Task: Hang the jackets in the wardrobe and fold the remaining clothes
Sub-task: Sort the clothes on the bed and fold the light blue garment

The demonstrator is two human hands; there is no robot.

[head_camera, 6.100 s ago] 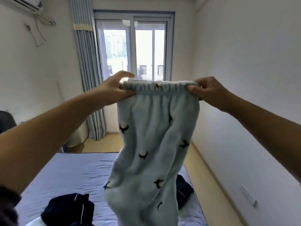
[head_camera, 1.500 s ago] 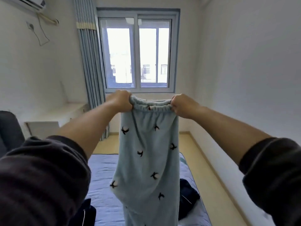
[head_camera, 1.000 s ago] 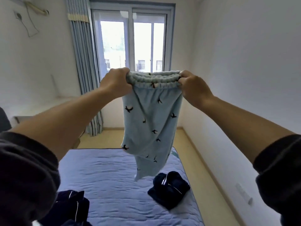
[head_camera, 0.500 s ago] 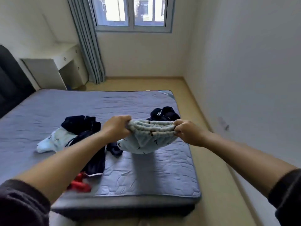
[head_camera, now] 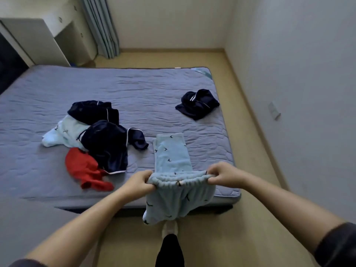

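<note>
Light blue fleece trousers [head_camera: 173, 157] with small dark bird marks hang by their elastic waistband over the bed's near edge. My left hand [head_camera: 139, 181] pinches the waistband's left end and my right hand [head_camera: 221, 174] pinches its right end. The legs lie flat on the grey-blue mattress [head_camera: 134, 89], pointing away from me, while the seat sags below the waistband in front of the bed edge. A heap of clothes lies to the left: dark navy garments with white piping [head_camera: 104, 139], a pale blue patterned piece [head_camera: 61, 132] and a red garment [head_camera: 84, 170].
A folded navy bundle [head_camera: 197, 104] sits near the mattress's far right corner. A white desk [head_camera: 36, 39] and grey curtain [head_camera: 102, 27] stand at the back left. Wooden floor [head_camera: 248, 132] runs along the right wall. My socked foot [head_camera: 170, 230] is below the trousers.
I lowered the trousers from in front of the window down to the bed. Their legs now lie spread on the mattress. Both hands kept hold of the waistband.
</note>
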